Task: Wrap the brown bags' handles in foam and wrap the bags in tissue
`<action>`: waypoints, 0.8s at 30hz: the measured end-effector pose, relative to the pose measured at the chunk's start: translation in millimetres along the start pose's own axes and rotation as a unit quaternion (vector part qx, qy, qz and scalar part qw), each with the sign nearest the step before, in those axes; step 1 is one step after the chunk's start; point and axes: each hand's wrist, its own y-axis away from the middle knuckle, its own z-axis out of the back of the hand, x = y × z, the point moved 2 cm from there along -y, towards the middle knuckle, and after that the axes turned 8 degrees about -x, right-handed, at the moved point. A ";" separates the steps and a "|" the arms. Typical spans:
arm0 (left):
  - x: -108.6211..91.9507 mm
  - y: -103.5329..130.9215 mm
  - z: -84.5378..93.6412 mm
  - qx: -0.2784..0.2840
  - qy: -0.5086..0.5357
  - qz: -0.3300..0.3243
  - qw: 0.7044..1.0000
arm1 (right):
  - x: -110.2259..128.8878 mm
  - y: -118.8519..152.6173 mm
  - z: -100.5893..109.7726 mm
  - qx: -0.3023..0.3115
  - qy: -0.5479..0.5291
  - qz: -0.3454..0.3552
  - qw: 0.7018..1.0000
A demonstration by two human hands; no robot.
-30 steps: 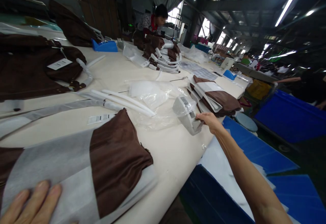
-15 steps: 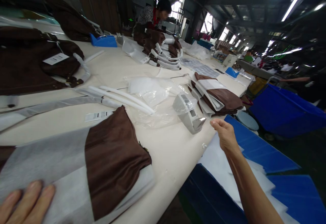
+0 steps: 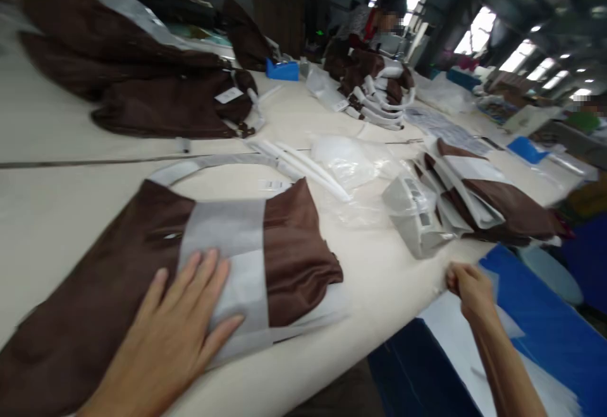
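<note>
My left hand (image 3: pixel 180 316) lies flat, fingers spread, on a brown bag (image 3: pixel 294 253) and the pale wrap (image 3: pixel 227 234) around its middle. The bag rests on the cream table at the lower left, its wrapped strap (image 3: pixel 208 162) stretched out behind it. My right hand (image 3: pixel 469 287) is closed, fingers pressed together, beside the table's front edge; whatever is in it is too small to make out. A tape dispenser (image 3: pixel 412 215) stands just behind that hand, partly under clear plastic.
Folded brown bags (image 3: pixel 502 196) lie right of the dispenser. More brown bags (image 3: pixel 165 101) are at the back left. White tubes (image 3: pixel 308 167) and clear plastic (image 3: pixel 351 158) lie mid-table. A blue box (image 3: pixel 535 303) with white sheets stands below the edge. A person (image 3: pixel 360 22) leans at the far side.
The view has swung left, so the table's items sit farther right and more of the bag shows. My left hand now shows whole on the bag. My right hand stays closed near the dispenser.
</note>
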 end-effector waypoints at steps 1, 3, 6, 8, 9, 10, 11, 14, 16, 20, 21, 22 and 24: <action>-2.2 0.1 2.4 0.010 -0.021 -0.014 1.000 | 0.4 6.0 4.3 0.010 0.004 -0.002 1.000; -5.7 -1.4 5.4 0.034 -0.055 -0.030 0.997 | 13.4 19.9 7.7 0.060 0.010 0.023 0.998; -9.0 -3.9 8.2 0.062 -0.072 -0.013 0.995 | 62.8 54.4 -12.1 0.288 0.081 0.140 0.944; -11.4 -4.4 9.7 0.068 -0.064 0.005 0.996 | 103.9 87.4 -40.8 0.455 0.131 0.224 0.852; -12.5 -4.4 10.3 0.068 -0.056 0.013 0.996 | 123.4 104.2 -58.4 0.518 0.141 0.251 0.805; -13.4 -4.2 10.8 0.068 -0.047 0.020 0.996 | 140.4 120.5 -77.6 0.580 0.153 0.261 0.756; -14.1 -4.0 11.1 0.067 -0.039 0.024 0.997 | 155.2 135.4 -97.7 0.628 0.163 0.271 0.711; -14.7 -3.3 11.6 0.066 -0.021 0.036 0.997 | 184.3 171.2 -158.2 0.740 0.187 0.305 0.570; -14.3 -3.1 11.9 0.065 -0.017 0.044 0.997 | 194.0 188.0 -194.4 0.776 0.198 0.351 0.484; -14.2 -3.2 12.3 0.064 -0.024 0.037 0.997 | 196.7 212.3 -249.1 0.741 0.295 0.487 0.356; -14.2 -3.3 12.4 0.063 -0.025 0.036 0.997 | 195.1 217.9 -258.2 0.714 0.325 0.525 0.329; -14.1 -3.4 12.6 0.060 -0.025 0.037 0.997 | 192.8 223.7 -265.5 0.687 0.350 0.560 0.303; -14.0 -3.6 13.0 0.055 -0.018 0.044 0.997 | 187.5 234.0 -275.9 0.639 0.383 0.615 0.258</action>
